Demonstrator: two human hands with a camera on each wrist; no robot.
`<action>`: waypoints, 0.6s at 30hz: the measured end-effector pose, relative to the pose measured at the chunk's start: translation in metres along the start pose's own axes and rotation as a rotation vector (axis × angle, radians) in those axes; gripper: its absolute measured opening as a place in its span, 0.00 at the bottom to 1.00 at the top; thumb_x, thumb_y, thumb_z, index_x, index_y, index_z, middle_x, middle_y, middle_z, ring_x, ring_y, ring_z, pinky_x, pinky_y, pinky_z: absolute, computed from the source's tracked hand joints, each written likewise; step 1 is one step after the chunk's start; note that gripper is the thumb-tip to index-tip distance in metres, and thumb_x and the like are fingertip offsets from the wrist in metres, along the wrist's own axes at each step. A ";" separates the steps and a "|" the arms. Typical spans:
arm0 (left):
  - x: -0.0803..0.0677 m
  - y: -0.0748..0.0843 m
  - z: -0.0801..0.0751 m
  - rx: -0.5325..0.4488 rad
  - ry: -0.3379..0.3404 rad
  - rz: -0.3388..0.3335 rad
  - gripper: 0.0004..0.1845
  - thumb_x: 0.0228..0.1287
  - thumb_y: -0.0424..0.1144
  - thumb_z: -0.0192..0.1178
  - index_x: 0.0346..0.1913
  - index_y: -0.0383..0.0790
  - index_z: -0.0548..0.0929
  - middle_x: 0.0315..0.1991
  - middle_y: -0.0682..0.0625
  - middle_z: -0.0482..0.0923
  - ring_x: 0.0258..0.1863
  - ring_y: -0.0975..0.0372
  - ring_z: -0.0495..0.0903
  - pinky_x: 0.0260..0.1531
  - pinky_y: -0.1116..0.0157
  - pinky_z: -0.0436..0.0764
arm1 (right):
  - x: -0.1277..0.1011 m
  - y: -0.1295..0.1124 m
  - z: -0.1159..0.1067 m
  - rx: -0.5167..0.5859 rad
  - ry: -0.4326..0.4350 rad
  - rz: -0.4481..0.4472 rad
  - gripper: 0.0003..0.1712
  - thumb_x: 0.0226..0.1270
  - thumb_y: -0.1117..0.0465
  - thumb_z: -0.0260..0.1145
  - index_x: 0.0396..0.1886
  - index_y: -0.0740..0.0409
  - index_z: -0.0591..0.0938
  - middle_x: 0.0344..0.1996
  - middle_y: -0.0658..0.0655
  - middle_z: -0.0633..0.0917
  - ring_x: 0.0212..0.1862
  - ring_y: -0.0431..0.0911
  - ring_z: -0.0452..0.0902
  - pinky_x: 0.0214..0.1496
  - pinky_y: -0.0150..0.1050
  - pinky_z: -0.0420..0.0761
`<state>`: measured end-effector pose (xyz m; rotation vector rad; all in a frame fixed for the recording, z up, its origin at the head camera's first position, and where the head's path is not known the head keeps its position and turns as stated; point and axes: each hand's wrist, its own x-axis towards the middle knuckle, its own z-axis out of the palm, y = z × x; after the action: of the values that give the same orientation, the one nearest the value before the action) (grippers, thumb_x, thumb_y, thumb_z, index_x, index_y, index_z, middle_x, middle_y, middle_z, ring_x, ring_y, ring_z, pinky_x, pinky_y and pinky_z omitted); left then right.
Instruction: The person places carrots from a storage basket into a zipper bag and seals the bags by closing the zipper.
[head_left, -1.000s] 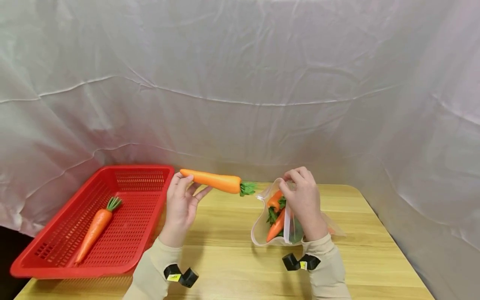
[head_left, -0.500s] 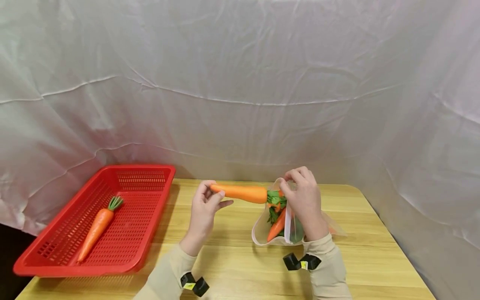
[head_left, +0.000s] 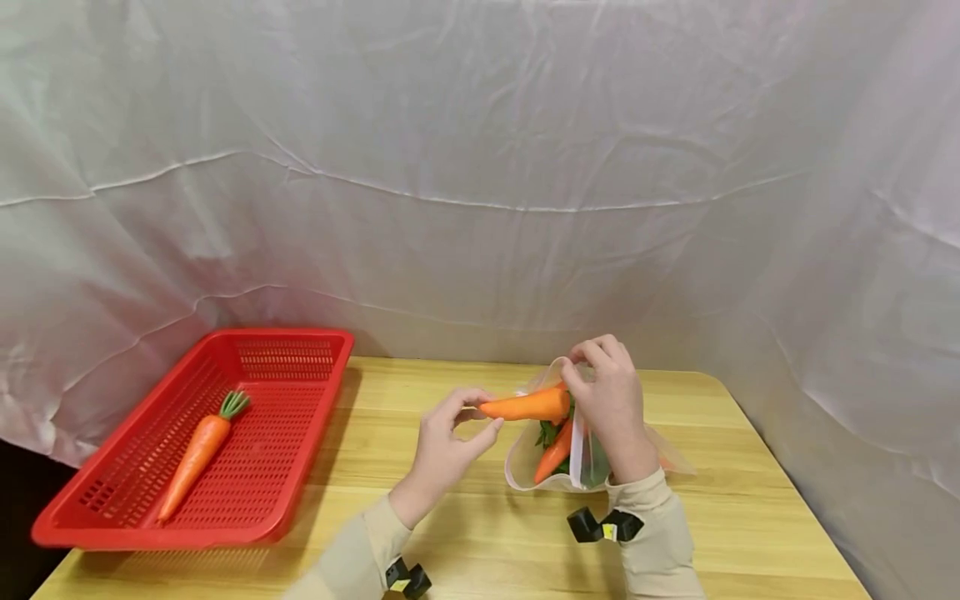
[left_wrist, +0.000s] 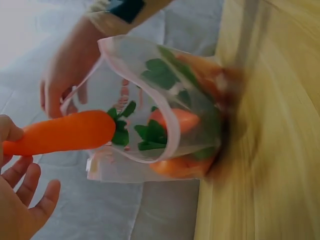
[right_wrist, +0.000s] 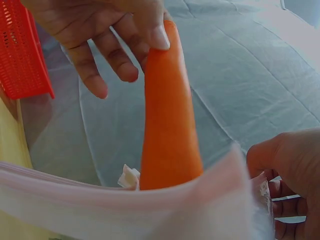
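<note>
From the head view, we are seeing the left hand [head_left: 444, 442] pinching the pointed tip of a smooth orange plastic carrot [head_left: 525, 406] between thumb and curled fingers, holding it level above the middle of the wooden tabletop [head_left: 465, 533]. The carrot's leafy end is sitting at the mouth of a clear zip-top plastic bag [head_left: 525, 467], which is standing near the tabletop's far right part. The right hand [head_left: 611, 408] is gripping the bag's upper rim with bent fingers, keeping the mouth wide. At least 2 more carrots [head_left: 553, 452] with green tops are lying inside the bag. A red perforated plastic basket [head_left: 97, 525] is resting at the tabletop's left edge, with 1 carrot [head_left: 193, 457] lying in it. Crumpled white cloth [head_left: 480, 167] is hanging behind everything.

From the left wrist view, we are seeing the held carrot [left_wrist: 60, 134] with its green leaves just passing the bag's [left_wrist: 165, 120] pink-edged rim. The left hand [left_wrist: 20, 200] is showing loosely spread lower fingers under the carrot's tip, and the right hand [left_wrist: 65, 75] is holding the bag's far rim.

From the right wrist view, the carrot [right_wrist: 167, 125] is pointing into the bag [right_wrist: 125, 210], the left hand's fingertips [right_wrist: 159, 36] are touching its narrow end, and the right hand [right_wrist: 287, 175] is curling round the rim.
</note>
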<state>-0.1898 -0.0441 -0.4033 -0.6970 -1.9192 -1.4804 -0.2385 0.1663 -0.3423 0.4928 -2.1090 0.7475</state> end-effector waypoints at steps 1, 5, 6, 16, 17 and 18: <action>0.000 -0.001 0.002 0.058 0.003 0.059 0.14 0.54 0.28 0.69 0.43 0.40 0.81 0.40 0.47 0.83 0.41 0.62 0.82 0.42 0.63 0.84 | 0.000 0.000 0.000 0.000 0.001 -0.001 0.06 0.53 0.67 0.72 0.25 0.61 0.81 0.29 0.58 0.78 0.34 0.53 0.72 0.35 0.44 0.73; 0.001 -0.004 0.008 0.266 0.031 0.259 0.15 0.50 0.29 0.70 0.42 0.39 0.81 0.38 0.49 0.83 0.39 0.60 0.81 0.43 0.68 0.82 | 0.000 0.000 0.000 0.003 0.006 -0.009 0.06 0.53 0.67 0.72 0.24 0.60 0.81 0.28 0.58 0.77 0.33 0.53 0.72 0.35 0.44 0.73; 0.001 -0.004 0.009 0.304 0.032 0.300 0.15 0.50 0.29 0.70 0.42 0.39 0.81 0.38 0.49 0.83 0.39 0.59 0.81 0.44 0.68 0.81 | 0.000 -0.001 0.000 0.004 0.007 -0.011 0.06 0.53 0.67 0.72 0.24 0.60 0.81 0.28 0.58 0.77 0.33 0.53 0.72 0.34 0.44 0.73; 0.003 -0.012 0.025 0.550 -0.004 0.390 0.13 0.50 0.33 0.70 0.40 0.41 0.82 0.34 0.52 0.79 0.35 0.62 0.76 0.38 0.70 0.77 | 0.000 -0.001 0.001 -0.016 0.005 -0.030 0.06 0.53 0.67 0.72 0.25 0.61 0.81 0.28 0.59 0.78 0.33 0.53 0.73 0.34 0.44 0.74; 0.004 -0.013 0.027 0.567 -0.008 0.389 0.13 0.50 0.34 0.70 0.40 0.42 0.82 0.34 0.53 0.79 0.35 0.62 0.76 0.38 0.69 0.77 | 0.000 -0.001 0.001 -0.016 0.005 -0.032 0.06 0.53 0.67 0.72 0.25 0.61 0.81 0.28 0.59 0.78 0.33 0.54 0.73 0.34 0.44 0.74; 0.004 -0.015 0.029 0.581 -0.012 0.389 0.13 0.50 0.34 0.70 0.40 0.42 0.82 0.34 0.53 0.80 0.35 0.62 0.76 0.38 0.69 0.77 | 0.000 -0.001 0.000 -0.015 0.006 -0.032 0.06 0.53 0.67 0.72 0.25 0.61 0.81 0.29 0.59 0.78 0.33 0.54 0.73 0.34 0.45 0.75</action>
<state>-0.2076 -0.0195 -0.4150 -0.7421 -1.9460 -0.6377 -0.2385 0.1653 -0.3417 0.5147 -2.0952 0.7134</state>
